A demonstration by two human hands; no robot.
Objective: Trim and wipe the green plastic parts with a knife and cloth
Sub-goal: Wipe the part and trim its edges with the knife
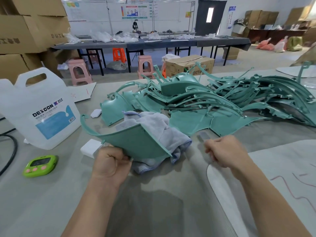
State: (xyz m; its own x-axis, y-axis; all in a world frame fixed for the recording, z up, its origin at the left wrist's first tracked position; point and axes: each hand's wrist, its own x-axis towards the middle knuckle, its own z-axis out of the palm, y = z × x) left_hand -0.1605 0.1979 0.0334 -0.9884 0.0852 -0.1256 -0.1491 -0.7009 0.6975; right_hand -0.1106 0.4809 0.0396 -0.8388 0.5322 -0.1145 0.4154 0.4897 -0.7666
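My left hand [111, 161] grips the near edge of a curved green plastic part [136, 141] and holds it up over the grey cloth [160, 129], which lies crumpled on the table. My right hand [224, 151] is closed around a small knife [203, 136], whose blurred grey blade sticks out to the upper left, a short way right of the held part. A big heap of more green plastic parts [213, 98] covers the table behind and to the right.
A white DEXCON jug [39, 110] stands at the left. A green timer [40, 165] lies near the front left, a white block [89, 147] beside my left hand. A black cable [10, 151] curves at the left edge. White sheet [282, 168] lies at right.
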